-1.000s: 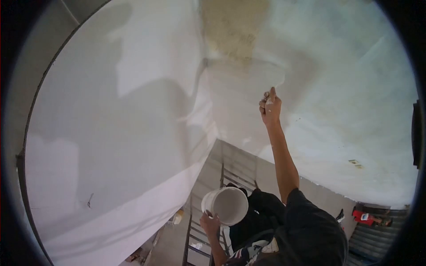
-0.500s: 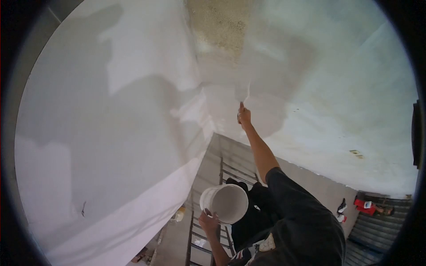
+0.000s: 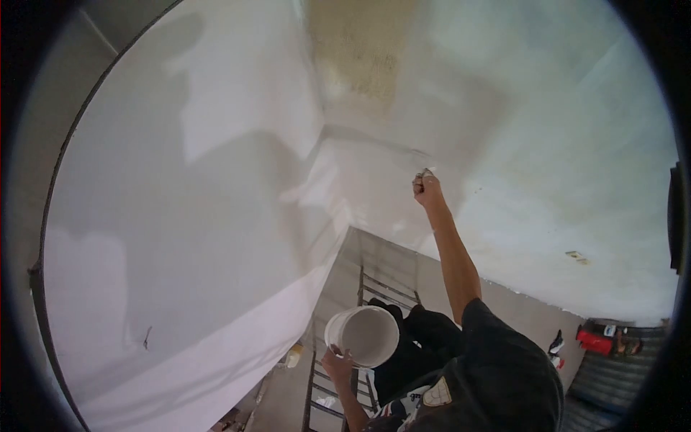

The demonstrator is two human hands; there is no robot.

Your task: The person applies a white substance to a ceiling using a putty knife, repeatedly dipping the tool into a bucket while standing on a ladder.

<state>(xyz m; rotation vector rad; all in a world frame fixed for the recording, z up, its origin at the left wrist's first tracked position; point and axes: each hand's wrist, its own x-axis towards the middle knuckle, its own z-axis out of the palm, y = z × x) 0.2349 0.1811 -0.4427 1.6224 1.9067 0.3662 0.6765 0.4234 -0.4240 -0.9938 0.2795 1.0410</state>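
Note:
My left hand (image 3: 338, 363) is closed on the rim of a white bucket (image 3: 332, 333), tipped so that its mouth faces up and to the right. The inside of the bucket looks pale grey. Stretched out ahead, my right hand (image 3: 426, 187) is closed around a putty knife (image 3: 430, 171), whose blade is at the wall (image 3: 381, 173) and hard to make out. Whitish smears show on the fingers. Around the knife the wall is coated pale, while a rough tan patch (image 3: 360, 50) lies higher up.
A dark metal ladder or scaffold frame (image 3: 327, 389) stands below me. On the left, a broad white wall (image 3: 187, 237) meets the wall ahead in a corner. Red and dark items (image 3: 596, 342) lie by a ribbed dark surface (image 3: 612, 378) at the lower right.
My right hand has moved to the right and slightly down along the wall with the putty knife, and its wrist has turned. The bucket stays in my left hand, nearly in the same place.

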